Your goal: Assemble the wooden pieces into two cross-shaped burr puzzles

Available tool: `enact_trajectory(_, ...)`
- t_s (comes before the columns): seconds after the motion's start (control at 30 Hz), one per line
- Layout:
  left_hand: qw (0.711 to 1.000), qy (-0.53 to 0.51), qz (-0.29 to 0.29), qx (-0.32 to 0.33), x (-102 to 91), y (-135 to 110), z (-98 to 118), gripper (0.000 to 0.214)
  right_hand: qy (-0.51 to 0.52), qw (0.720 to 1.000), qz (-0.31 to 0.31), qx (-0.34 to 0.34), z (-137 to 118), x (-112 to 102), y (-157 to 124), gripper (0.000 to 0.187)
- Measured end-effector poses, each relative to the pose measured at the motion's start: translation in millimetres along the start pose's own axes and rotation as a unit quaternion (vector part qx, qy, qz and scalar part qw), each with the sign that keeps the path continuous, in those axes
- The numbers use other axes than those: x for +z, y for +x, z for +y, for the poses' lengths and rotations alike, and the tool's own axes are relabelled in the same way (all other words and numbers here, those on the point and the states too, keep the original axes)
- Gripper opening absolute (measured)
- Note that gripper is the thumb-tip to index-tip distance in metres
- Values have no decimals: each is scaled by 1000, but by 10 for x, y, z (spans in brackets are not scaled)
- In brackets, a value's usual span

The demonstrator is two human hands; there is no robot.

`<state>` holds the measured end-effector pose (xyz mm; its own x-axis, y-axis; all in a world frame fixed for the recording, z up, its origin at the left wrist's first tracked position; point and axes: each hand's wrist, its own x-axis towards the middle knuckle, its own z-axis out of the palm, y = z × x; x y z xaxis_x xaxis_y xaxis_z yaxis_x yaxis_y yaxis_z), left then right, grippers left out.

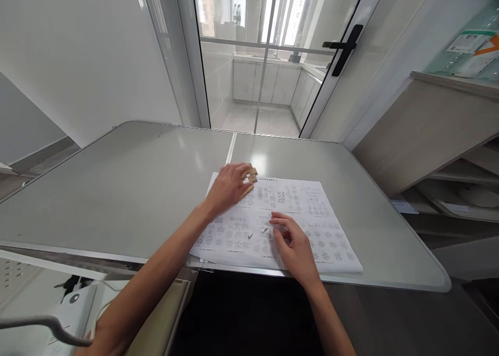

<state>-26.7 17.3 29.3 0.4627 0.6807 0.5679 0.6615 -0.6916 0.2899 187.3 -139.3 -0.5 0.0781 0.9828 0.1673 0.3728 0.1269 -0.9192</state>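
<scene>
A large white sheet (335,247) printed with rows of small line diagrams lies on the table under both my hands. My left hand (228,187) is over its upper left corner, fingers closed around light wooden notched blocks (252,175). A thin wooden piece (247,191) shows below the thumb; my fingers partly hide the wood. My right hand (294,247) rests on the sheet's lower middle, fingers loosely bent and apart, with nothing visible in it. Two small dark check-shaped marks (250,236) are left of its fingertips; I cannot tell if they are drawn or lying there.
The grey folding table (156,189) has a seam down its middle. Beyond it stands a glass door with a black handle (345,49). A wooden shelf unit (421,117) with wrapped bottles (468,49) is on the right. White equipment (74,304) sits at the lower left.
</scene>
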Motion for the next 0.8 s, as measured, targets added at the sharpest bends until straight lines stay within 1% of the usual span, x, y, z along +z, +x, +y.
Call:
enact_trajectory(0.03, 999, -20, -21, 36, 6, -10, 62, 40, 0, 1000, 0, -1, 3, -1, 2, 27)
enact_trajectory(0.1, 995, -39, -50, 79, 31, -34, 173, 39, -2, 1000, 0, -4, 14, -1, 8, 26)
enact_trajectory(0.17, 990, -54, -69, 107, 70, -60, 252, 39, -3, 1000, 2, -10, 25, 1, 14, 26)
enact_trajectory(0.27, 983, -80, -90, 137, 133, -92, 301, 41, -6, 1000, 3, -17, 31, 3, 22, 26)
enact_trajectory(0.57, 974, -108, -146, 134, 205, -122, 283, 41, -9, 1000, -1, -25, 36, -3, 31, 25)
enact_trajectory(0.8, 971, -123, -168, 114, 231, -134, 273, 42, -10, 1000, 3, -22, 34, -2, 24, 25)
